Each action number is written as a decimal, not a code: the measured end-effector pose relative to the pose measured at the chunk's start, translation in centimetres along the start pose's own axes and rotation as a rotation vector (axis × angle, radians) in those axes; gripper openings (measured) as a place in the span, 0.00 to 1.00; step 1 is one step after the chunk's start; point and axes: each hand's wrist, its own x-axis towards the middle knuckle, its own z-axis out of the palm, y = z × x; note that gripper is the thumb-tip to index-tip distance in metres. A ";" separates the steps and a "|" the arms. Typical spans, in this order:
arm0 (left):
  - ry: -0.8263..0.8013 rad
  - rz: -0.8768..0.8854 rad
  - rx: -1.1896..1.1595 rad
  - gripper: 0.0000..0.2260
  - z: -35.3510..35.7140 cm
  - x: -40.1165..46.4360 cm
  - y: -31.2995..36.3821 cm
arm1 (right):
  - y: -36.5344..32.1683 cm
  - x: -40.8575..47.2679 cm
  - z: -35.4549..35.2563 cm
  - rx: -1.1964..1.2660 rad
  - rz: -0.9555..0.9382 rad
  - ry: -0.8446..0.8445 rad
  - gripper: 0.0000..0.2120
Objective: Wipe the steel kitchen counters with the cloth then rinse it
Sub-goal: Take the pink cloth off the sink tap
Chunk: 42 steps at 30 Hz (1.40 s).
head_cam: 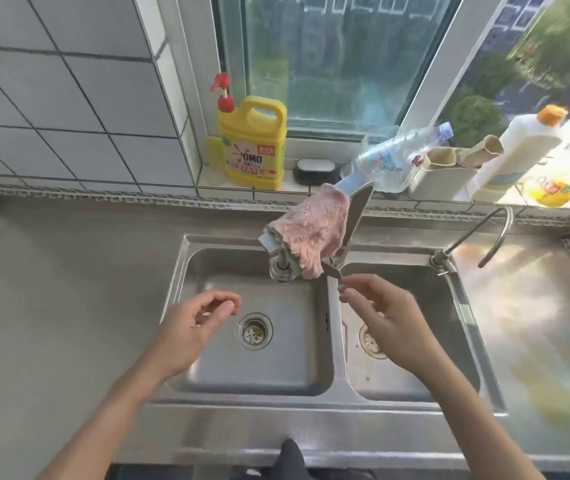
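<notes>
Nearest the camera, two bare forearms reach out over the front edge of the double steel sink point(332, 415); the left hand point(197, 323) hovers above the left basin with its fingers loosely curled toward the thumb and nothing between them; the right hand point(379, 315) hangs over the divider and the right basin, its fingers gently bent and likewise holding nothing, the fingertips point(346, 289) just beside the lower end of the tap's lever. Beyond and above both hands the pink cloth point(311, 233) is draped over the main tap point(282, 266), its long axis running from the far right down to the near left, its lower fringe hanging over the divider; it lies ahead of the right fingers and slightly to their left, and the right hand looks the nearer of the two, so a short forward reach by that hand would likely take it. Farther right a slim curved faucet point(491, 233) rises from the steel counter point(69, 289); farthest, on the window sill, stands a yellow detergent jug point(254, 147).
</notes>
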 end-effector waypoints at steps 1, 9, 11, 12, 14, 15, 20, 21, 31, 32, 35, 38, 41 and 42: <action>0.035 0.022 -0.021 0.09 -0.4 1.7 0.5 | -0.3 1.2 -0.2 0.013 -0.017 0.016 0.10; -0.124 0.093 -0.106 0.30 0.6 15.1 10.0 | -4.2 10.9 -2.6 0.022 0.181 -0.158 0.45; -0.329 0.072 -0.190 0.33 2.2 17.5 11.9 | -4.5 12.5 -2.5 0.052 0.214 -0.244 0.42; -0.428 0.038 -0.226 0.33 2.9 18.4 12.4 | -4.6 13.0 -2.4 0.067 0.223 -0.274 0.42; -0.547 -0.023 -0.225 0.34 3.6 19.5 12.7 | -4.7 13.6 -2.5 0.085 0.227 -0.317 0.42; -0.583 -0.027 -0.201 0.35 3.6 19.7 12.6 | -4.8 13.7 -2.7 0.081 0.224 -0.337 0.43; -0.511 0.067 0.006 0.12 1.2 19.8 12.5 | -5.4 13.4 -3.6 -0.004 0.211 -0.380 0.41; -0.477 0.083 0.034 0.10 0.5 19.7 12.9 | -5.5 13.4 -3.8 -0.033 0.195 -0.385 0.38; -0.068 0.466 0.250 0.05 -3.5 12.7 19.2 | -10.6 10.6 -6.2 -0.383 -0.204 -0.152 0.21; -0.047 0.476 0.180 0.05 -3.3 11.4 19.5 | -10.9 9.8 -5.8 -0.333 -0.226 -0.097 0.19; -0.055 0.452 0.023 0.07 -1.7 7.3 18.8 | -11.3 7.2 -4.4 -0.154 -0.244 0.048 0.15; -0.100 0.418 -0.010 0.07 0.0 3.6 16.7 | -10.5 3.8 -2.5 -0.037 -0.193 0.091 0.11; -0.095 0.385 -0.034 0.02 1.1 0.5 13.2 | -8.2 -0.2 -0.8 0.072 -0.113 0.073 0.12; -0.087 0.367 -0.026 0.02 1.3 -0.5 11.8 | -7.1 -1.4 -0.3 0.099 -0.090 0.072 0.13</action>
